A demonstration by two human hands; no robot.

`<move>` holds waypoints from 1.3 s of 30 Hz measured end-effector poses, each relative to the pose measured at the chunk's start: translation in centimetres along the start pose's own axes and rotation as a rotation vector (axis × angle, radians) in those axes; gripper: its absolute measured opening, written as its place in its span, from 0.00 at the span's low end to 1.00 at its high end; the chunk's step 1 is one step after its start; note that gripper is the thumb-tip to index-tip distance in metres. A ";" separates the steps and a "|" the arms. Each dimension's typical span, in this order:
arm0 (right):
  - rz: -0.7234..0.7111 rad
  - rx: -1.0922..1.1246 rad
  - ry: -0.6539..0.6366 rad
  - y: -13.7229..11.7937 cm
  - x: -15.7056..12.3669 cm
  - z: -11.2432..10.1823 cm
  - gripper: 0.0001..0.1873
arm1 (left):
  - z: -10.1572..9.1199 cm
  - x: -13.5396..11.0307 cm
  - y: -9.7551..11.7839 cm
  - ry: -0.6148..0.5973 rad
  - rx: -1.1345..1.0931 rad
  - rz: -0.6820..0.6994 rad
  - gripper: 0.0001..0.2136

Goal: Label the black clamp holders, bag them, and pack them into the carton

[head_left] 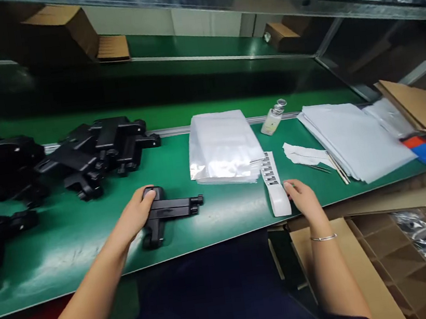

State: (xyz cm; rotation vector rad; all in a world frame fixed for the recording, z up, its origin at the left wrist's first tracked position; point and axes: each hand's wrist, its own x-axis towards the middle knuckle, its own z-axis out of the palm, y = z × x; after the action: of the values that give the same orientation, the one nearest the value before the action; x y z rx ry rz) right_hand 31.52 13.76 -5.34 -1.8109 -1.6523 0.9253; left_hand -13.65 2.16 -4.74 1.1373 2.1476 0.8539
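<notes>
My left hand is wrapped round the rear end of a black pistol-shaped plastic device, which lies on the green bench top with its narrow end to the right. At the right edge of a white strip of printed labels, the fingers of my right hand are pinched together. The strip lies near the bench's front edge, its printed part towards the back. Just behind it is a stack of clear plastic bags. Several similar black devices lie in a group on the left.
A small glass bottle stands behind the labels. Torn white paper, tweezers and white sheets lie to the right. A divided cardboard box with bagged parts sits below the bench edge. A metal shelf crosses overhead.
</notes>
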 end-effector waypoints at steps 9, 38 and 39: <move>-0.113 0.587 0.115 0.6 -1.7 4.1 0.21 | 5.6 -3.6 7.5 -0.001 0.097 0.499 0.15; -0.710 -0.240 0.605 2.0 -3.9 4.1 0.05 | 22.9 -3.0 17.1 -0.778 -0.484 0.219 0.12; -0.685 -0.163 0.624 1.8 -4.2 3.8 0.04 | 22.3 -3.2 17.1 -0.804 -0.459 0.245 0.18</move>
State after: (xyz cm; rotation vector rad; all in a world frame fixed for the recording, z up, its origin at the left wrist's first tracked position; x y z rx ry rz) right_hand 29.68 9.10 -8.54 -1.2647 -1.7444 -0.0718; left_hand 12.50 12.98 -5.73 1.2267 1.1124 0.7567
